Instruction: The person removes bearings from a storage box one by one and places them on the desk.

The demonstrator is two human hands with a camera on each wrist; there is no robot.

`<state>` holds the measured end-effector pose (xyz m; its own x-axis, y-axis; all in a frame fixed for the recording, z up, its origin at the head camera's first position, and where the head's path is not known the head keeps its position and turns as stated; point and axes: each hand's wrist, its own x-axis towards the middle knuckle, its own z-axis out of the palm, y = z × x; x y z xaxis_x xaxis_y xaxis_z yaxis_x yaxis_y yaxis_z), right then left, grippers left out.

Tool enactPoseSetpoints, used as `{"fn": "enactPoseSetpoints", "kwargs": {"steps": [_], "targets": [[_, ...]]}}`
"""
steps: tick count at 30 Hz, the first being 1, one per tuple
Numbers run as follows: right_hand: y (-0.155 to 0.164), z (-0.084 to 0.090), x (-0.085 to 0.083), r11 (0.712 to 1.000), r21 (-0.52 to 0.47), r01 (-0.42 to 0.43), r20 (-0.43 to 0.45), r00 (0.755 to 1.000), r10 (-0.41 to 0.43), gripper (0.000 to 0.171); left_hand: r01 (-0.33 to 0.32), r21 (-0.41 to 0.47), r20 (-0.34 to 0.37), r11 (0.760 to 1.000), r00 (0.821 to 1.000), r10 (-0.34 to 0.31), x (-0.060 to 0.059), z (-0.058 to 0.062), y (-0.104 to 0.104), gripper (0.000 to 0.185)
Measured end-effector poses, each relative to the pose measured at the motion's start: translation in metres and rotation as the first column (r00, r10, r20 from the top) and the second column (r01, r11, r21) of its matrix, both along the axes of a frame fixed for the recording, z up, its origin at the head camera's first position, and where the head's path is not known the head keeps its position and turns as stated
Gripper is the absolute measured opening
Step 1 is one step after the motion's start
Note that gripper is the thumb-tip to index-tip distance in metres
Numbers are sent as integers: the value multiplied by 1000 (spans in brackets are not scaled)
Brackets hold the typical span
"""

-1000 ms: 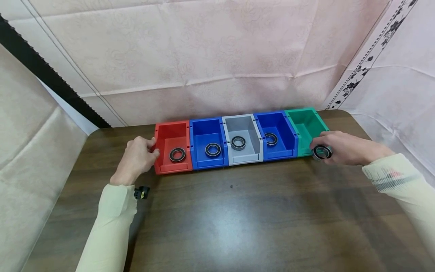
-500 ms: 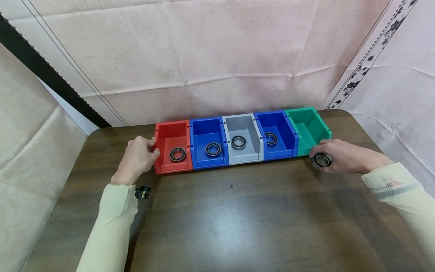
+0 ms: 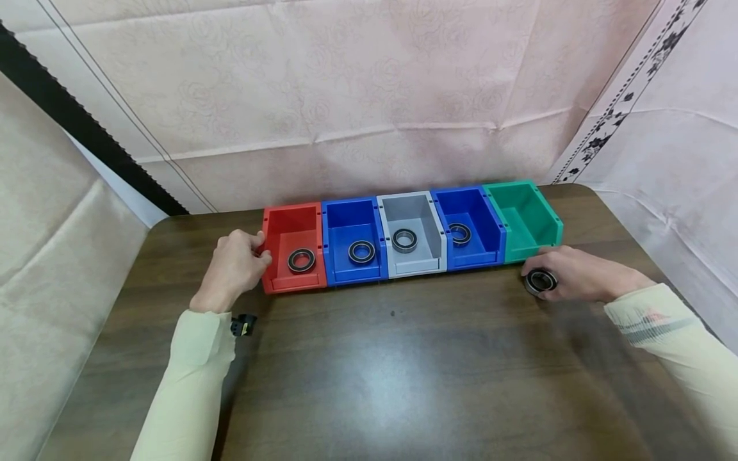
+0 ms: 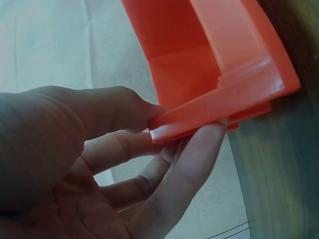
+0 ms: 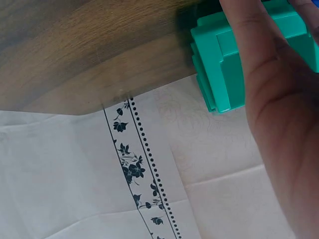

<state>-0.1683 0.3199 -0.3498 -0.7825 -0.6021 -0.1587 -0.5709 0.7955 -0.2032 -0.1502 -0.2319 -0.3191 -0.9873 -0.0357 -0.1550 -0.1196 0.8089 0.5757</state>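
Observation:
Five open bins stand in a row at the table's far side: red (image 3: 291,232), blue (image 3: 352,224), grey (image 3: 410,214), blue (image 3: 469,211) and green (image 3: 527,214). One black ring bearing lies in each of the first four bins, as in the red bin (image 3: 301,260); no bearing shows in the green one. My left hand (image 3: 239,264) grips the red bin's left wall (image 4: 219,112), thumb inside, fingers outside. My right hand (image 3: 567,272) holds a black ring bearing (image 3: 540,281) on the table just in front of the green bin (image 5: 224,74).
The dark wooden table (image 3: 392,371) stretches toward me in front of the bins. Pink cloth (image 3: 346,96) hangs behind and at both sides. A small black clip (image 3: 242,325) sits at my left cuff.
My right hand has drawn the bearing back from the green bin's front edge and down onto the table. The left hand has stayed on the red bin.

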Motion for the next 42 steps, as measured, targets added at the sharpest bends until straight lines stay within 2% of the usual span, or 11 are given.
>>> {"fn": "enactPoseSetpoints", "kwargs": {"steps": [15, 24, 27, 31, 36, 42], "targets": [[0, -1, 3, 999, 20, 42, 23, 999, -42, 45, 2, -2, -4, 1000, 1000, -2, -1, -1, 1, 48], [-5, 13, -4, 994, 55, 93, -23, 995, -92, 46, 0, 6, -9, 1000, 1000, 0, -1, 0, 1, 49], [-6, 18, -7, 997, 18, 78, -31, 996, -78, 41, 2, 6, -6, 1000, 1000, -2, -1, 0, 0, 48], [-7, 24, -10, 999, -22, 43, -63, 997, -44, 26, 4, 8, 0, 1000, 1000, -4, -1, -1, 0, 49], [-11, 31, -19, 997, -83, 6, -130, 991, -16, 16, -1, 3, 0, 1000, 1000, 1, -2, -1, 0, 49], [-19, 40, -28, 989, -146, 28, -152, 987, -51, 13, 1, 8, -8, 1000, 1000, 0, -1, -1, 0, 49]]}}
